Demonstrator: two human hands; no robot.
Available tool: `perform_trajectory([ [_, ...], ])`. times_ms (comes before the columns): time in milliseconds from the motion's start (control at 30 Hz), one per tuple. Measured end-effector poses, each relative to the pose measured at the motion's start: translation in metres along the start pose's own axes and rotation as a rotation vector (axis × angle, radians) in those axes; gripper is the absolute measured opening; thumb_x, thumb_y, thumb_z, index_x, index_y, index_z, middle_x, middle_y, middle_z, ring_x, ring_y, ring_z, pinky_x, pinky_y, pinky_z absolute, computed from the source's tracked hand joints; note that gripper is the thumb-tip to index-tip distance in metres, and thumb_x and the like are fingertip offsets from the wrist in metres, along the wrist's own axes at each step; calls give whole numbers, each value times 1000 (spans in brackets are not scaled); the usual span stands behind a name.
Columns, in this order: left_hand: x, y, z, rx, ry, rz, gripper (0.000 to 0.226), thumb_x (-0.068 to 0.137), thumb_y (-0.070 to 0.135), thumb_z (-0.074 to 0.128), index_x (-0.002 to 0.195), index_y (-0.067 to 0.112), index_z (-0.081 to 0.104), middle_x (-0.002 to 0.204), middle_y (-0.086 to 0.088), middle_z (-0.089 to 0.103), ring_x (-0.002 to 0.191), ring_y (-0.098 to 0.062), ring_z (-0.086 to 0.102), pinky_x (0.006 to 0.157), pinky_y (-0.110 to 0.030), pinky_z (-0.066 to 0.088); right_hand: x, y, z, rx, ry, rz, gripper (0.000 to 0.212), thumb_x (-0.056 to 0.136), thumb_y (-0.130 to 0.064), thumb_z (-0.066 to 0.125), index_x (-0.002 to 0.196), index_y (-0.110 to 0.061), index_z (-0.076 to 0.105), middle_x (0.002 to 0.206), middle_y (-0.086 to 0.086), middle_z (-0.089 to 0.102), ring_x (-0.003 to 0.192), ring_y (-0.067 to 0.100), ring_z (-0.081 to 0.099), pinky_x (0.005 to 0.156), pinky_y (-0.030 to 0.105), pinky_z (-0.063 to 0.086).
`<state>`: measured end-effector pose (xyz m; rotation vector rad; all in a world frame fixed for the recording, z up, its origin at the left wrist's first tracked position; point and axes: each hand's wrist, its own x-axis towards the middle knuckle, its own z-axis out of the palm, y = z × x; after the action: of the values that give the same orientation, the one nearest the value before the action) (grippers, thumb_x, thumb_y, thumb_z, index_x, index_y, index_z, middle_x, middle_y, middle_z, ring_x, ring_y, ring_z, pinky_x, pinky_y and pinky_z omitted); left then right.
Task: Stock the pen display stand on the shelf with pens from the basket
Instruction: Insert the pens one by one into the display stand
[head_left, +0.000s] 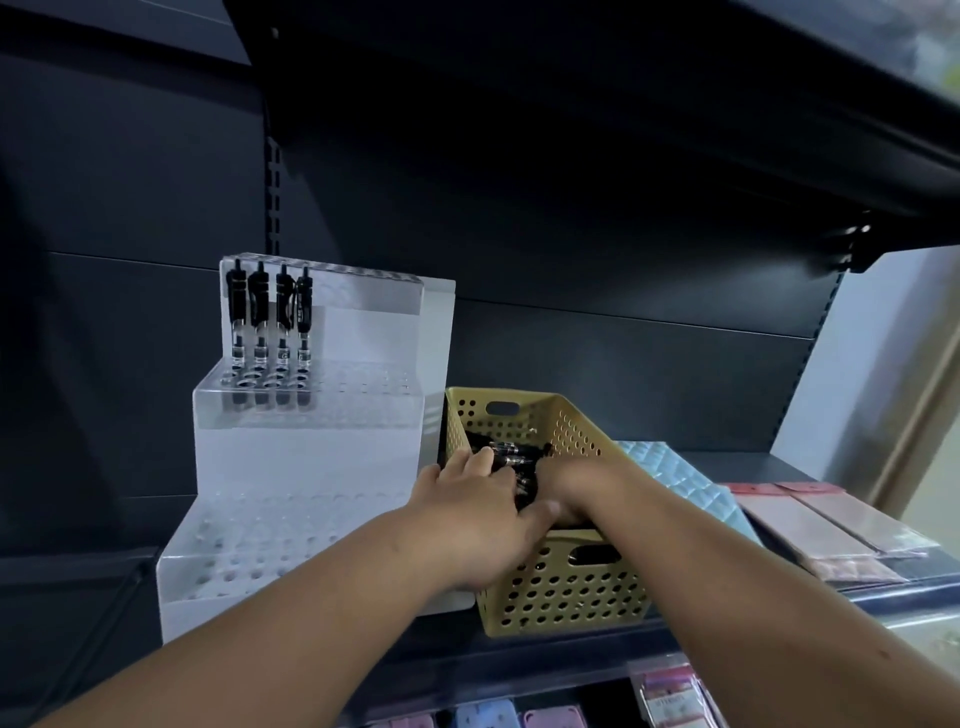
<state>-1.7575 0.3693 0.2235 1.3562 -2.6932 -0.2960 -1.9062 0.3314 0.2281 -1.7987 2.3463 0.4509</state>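
A clear tiered pen display stand sits on the dark shelf at the left. Several black pens stand upright in holes at the left end of its middle tier. Right beside it is a yellow perforated basket with a heap of black pens inside. Both my hands reach into the basket. My left hand lies palm down over the pens, its fingertips hidden among them. My right hand is curled down around a bunch of pens close beside the left hand.
A pale blue quilted item lies right of the basket, with flat pink packets further right. The shelf's front edge runs below the basket, with pastel goods underneath. Another shelf hangs overhead.
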Motion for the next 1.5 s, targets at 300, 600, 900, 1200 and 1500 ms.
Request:
perform_trajectory([
  [300,-2,2,-2,-24,-2,-6,69,96,61,20,149,18,29,162,-6,0,148,-22,-8,117,-43,3,0,-2,-2,-38,-15,-35,22,94,-15,50,112,-7,60,113,11,64,87,25,52,76,30,38],
  [600,3,-2,2,-73,-2,9,69,95,62,22,149,19,29,162,-3,2,148,-22,-6,118,-43,5,-12,18,-6,295,166,-27,15,80,-29,63,88,-16,63,84,3,65,77,20,64,70,30,54],
  [900,14,-7,2,-305,76,36,62,90,64,34,133,22,49,136,-2,46,131,-21,36,108,-44,32,-15,42,-8,814,252,-28,14,84,-19,59,98,-16,57,72,9,70,61,21,65,72,42,57],
  [1200,19,-5,-2,-484,121,25,95,53,84,21,118,25,58,120,1,60,115,-21,53,99,-45,43,-23,38,-22,1111,234,40,6,96,-9,56,94,-10,61,69,7,62,51,15,58,55,26,50],
  [1500,15,-2,-10,-637,116,-6,82,69,78,29,122,23,58,124,-1,60,118,-23,54,101,-45,42,-48,42,-41,1427,240,-71,13,96,-11,59,107,-6,62,80,11,68,49,10,56,47,24,47],
])
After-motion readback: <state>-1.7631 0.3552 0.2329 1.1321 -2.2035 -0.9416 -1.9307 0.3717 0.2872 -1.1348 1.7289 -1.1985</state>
